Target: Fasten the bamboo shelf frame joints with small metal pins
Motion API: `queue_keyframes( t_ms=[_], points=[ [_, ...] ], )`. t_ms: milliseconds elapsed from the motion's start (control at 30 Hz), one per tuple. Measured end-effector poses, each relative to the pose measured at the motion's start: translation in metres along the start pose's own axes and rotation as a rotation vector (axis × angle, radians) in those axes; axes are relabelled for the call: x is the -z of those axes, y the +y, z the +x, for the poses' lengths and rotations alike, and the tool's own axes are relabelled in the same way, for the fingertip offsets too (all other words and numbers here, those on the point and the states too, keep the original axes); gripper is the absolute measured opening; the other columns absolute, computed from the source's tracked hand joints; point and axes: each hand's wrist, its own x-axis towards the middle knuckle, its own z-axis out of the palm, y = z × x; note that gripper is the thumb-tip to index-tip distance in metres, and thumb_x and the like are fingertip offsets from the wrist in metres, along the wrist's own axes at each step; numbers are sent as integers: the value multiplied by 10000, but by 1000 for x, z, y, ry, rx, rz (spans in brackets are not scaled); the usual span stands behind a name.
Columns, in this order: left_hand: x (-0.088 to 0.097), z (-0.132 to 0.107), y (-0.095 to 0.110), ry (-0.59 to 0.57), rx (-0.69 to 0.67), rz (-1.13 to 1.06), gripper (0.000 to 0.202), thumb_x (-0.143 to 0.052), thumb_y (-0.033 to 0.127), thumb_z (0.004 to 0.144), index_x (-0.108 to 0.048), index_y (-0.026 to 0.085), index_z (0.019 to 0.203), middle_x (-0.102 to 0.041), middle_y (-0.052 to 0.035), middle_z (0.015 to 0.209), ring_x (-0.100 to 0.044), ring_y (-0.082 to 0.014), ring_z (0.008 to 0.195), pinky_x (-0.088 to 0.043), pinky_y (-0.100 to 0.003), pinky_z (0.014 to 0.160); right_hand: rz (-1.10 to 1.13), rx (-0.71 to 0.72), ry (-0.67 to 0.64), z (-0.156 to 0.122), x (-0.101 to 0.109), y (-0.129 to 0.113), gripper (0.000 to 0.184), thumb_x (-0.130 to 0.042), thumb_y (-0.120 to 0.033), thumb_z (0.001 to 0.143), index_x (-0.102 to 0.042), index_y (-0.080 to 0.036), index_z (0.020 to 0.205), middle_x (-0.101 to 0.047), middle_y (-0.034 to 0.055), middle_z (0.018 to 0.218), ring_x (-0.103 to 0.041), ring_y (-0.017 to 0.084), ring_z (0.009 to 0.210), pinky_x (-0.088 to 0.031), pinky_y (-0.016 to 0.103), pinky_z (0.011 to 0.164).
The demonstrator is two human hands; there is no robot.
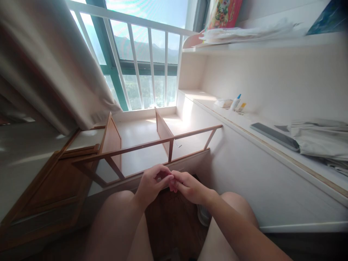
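Both the left hand [150, 185] and the right hand [191, 186] curl with fingertips touching, whether pinching anything small I cannot tell, near the wooden frame [146, 145], which sits below the window [143, 50] with a bent metal rod [177, 144] by its middle.

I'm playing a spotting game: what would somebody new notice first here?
Probably the bright window at the top, behind the white railing. Next, perhaps, the brown wooden frame stretching across the middle. Just below the middle, the left hand and right hand meet at the fingers; whether they hold something tiny is unclear.
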Motion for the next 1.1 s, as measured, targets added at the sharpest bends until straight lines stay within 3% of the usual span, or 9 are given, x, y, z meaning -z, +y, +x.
queue_keyframes(
  t_ms=[200,400,567,700,833,1100],
  points=[
    [2,0,0,-61,-12,-1,229,-664,366,834,-572,157,812,-607,-15,743,-569,-129,679,-471,-253,640,-229,15,13,-5,1,-8,152,-421,-151,943,-502,-196,822,-560,-25,769,-509,113,720,-381,225,693],
    [3,-1,1,-40,-100,-38,201,-649,348,851,-561,173,893,-568,-16,829,-559,-136,766,-479,-267,715,-401,103,55,0,2,-10,174,-419,-156,934,-470,-198,773,-511,-15,758,-454,123,713,-364,230,684],
    [5,-5,0,22,-200,-17,150,-650,293,854,-554,178,850,-537,-14,842,-525,-127,765,-446,-263,706,-386,182,97,3,-5,-4,187,-383,-113,925,-491,-199,800,-487,-8,751,-445,132,700,-364,242,665],
    [5,-10,1,83,-291,8,135,-649,255,851,-541,179,821,-519,-26,853,-510,-141,801,-437,-273,721,-355,229,138,7,-14,-2,212,-358,-185,978,-541,-193,870,-500,8,763,-453,137,701,-377,254,672],
    [5,-14,3,132,-370,15,93,-622,206,862,-552,198,923,-506,-26,895,-511,-139,818,-449,-281,751,-329,307,180,12,-19,-2,253,-329,-241,1001,-536,-195,863,-509,23,775,-455,140,690,-382,263,662],
    [12,-16,9,107,-444,43,74,-619,158,854,-569,198,892,-507,-28,912,-510,-134,826,-451,-272,744,-218,371,184,16,-27,4,283,-310,-254,1005,-542,-199,854,-552,49,804,-491,147,698,-401,278,660]
  ],
)
